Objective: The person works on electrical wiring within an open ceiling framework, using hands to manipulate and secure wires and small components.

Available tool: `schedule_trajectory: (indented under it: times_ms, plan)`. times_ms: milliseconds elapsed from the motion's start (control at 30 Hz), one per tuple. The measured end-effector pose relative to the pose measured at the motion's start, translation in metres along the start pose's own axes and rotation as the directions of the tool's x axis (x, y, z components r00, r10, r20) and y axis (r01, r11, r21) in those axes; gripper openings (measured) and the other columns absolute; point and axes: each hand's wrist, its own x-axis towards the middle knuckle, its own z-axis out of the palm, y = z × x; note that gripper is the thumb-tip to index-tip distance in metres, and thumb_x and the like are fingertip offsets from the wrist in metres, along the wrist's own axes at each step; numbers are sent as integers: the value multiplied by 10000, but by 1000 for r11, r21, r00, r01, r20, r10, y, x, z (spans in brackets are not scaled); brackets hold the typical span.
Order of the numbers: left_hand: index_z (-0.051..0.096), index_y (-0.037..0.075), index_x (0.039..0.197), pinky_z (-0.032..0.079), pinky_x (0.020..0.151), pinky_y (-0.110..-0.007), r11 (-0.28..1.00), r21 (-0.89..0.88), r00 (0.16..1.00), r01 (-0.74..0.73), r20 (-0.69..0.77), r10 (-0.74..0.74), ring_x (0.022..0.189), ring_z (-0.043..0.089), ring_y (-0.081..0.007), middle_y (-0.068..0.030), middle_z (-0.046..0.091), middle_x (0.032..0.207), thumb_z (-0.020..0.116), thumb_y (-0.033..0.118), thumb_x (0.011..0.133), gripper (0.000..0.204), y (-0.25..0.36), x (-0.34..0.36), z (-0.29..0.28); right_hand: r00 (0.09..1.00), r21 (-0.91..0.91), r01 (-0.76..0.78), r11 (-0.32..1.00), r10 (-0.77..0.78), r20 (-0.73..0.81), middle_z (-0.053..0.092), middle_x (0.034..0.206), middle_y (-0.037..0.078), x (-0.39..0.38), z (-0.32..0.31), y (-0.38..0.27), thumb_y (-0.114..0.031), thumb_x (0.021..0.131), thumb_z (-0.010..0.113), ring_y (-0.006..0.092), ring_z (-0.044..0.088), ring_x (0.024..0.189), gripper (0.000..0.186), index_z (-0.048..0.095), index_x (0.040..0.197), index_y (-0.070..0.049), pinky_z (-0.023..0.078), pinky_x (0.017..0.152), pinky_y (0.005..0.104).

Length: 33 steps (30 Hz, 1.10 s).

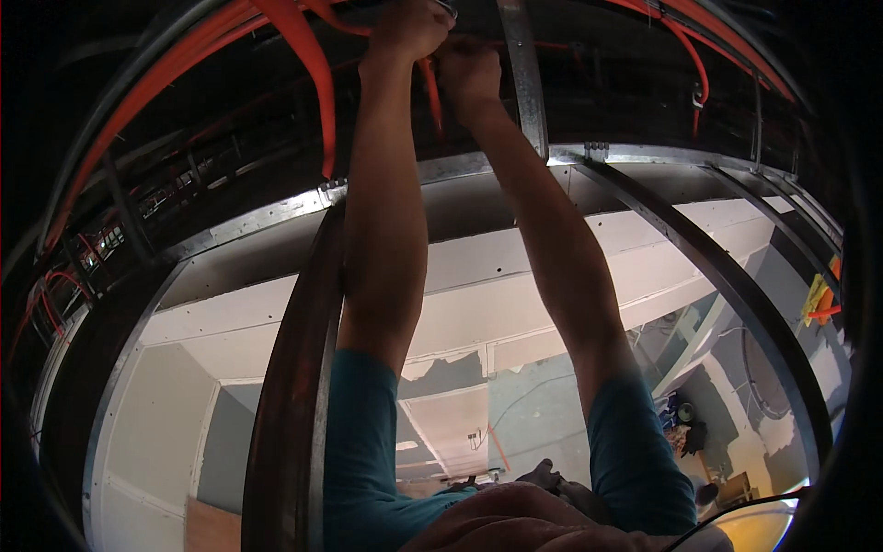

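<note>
Both my arms reach up between metal ceiling profiles into the dark space above. My left hand (411, 32) is closed at the top edge of the picture, partly cut off. A small shiny piece shows beside its fingers, too little of it to name. Just right of it and lower, my right hand (471, 74) is closed in shadow, and what it holds, if anything, is hidden. A short orange conduit (431, 99) hangs down between the two hands. Another orange conduit (317, 92) bends downward to the left of my left forearm.
A dark metal profile (292, 386) runs beside my left arm, and another profile (717, 258) curves past on the right. An upright metal strip (526, 83) stands next to my right hand. More orange conduits (156, 92) follow the upper left. Pale boards (460, 267) lie beyond the frame.
</note>
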Motion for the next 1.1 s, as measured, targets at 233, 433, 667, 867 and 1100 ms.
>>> schedule_trajectory:
  times_ms: [233,433,667,867,1100]
  plan:
    - [775,75,916,535,852,-416,989,-145,996,5,-83,-18,955,718,-291,-171,740,1002,681,295,890,241,10,-13,0,975,64,74,995,-59,-213,723,847,216,-40,-1,-14,-325,916,649,391,713,887,324,726,880,-13,560,793,435]
    - [759,57,1045,500,949,-427,978,-191,997,80,1,-82,1103,666,-295,-200,707,1122,591,347,977,342,7,-7,-5,991,165,72,984,-51,-125,734,795,90,-41,-14,-13,-404,888,735,184,704,740,376,723,946,-33,543,722,344]
    - [697,82,1199,395,1072,-452,883,-394,962,257,17,-272,1314,509,-317,-178,531,1440,470,435,1039,449,17,-12,-13,984,288,-143,947,166,-58,754,812,133,-21,-16,-12,-440,873,712,266,749,820,397,774,863,-48,557,808,383]
    - [629,106,1285,392,1075,-458,895,-383,972,230,35,-234,1319,504,-326,-180,515,1458,456,438,1041,447,12,-15,-14,970,-91,155,984,-169,-175,741,742,130,-9,-11,7,-409,866,741,241,733,700,369,771,841,-42,560,656,377]
    - [550,134,1384,389,1079,-465,907,-368,978,206,47,-203,1325,498,-337,-182,495,1478,439,443,1043,474,17,-17,-15,960,-313,73,947,-153,-236,743,821,184,20,-13,9,-486,798,740,360,738,852,424,795,932,-88,581,812,441]
